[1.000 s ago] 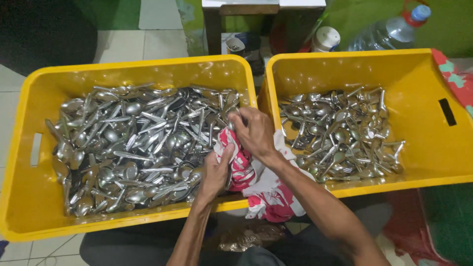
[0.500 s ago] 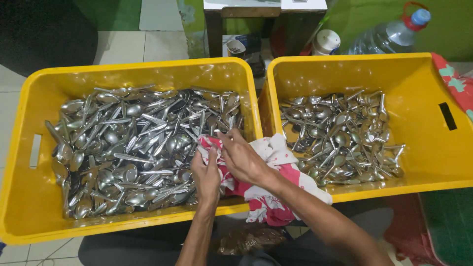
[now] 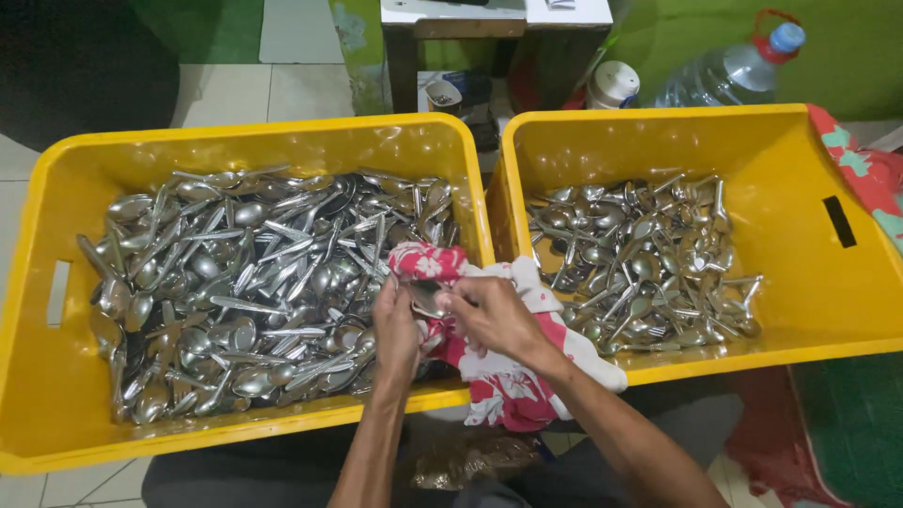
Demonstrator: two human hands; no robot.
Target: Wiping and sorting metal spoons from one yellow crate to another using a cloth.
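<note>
Two yellow crates stand side by side. The left crate (image 3: 38,226) is heaped with several metal spoons (image 3: 254,282); the right crate (image 3: 800,150) holds a smaller pile of spoons (image 3: 649,254). A red and white flowered cloth (image 3: 499,386) hangs over the rims between them. My left hand (image 3: 395,329) and my right hand (image 3: 494,315) meet at the right end of the left crate. Together they hold a spoon (image 3: 425,297) wrapped in the cloth, only its bowl showing.
A large plastic water bottle (image 3: 724,71) with a blue cap lies behind the right crate, beside a white-lidded jar (image 3: 611,85). A small table's legs (image 3: 404,66) stand on the tiled floor at the back. A patterned mat (image 3: 865,169) lies at the right.
My hands have drawn back from the spoon pile toward the near rim, and the cloth has bunched around a spoon now held between them.
</note>
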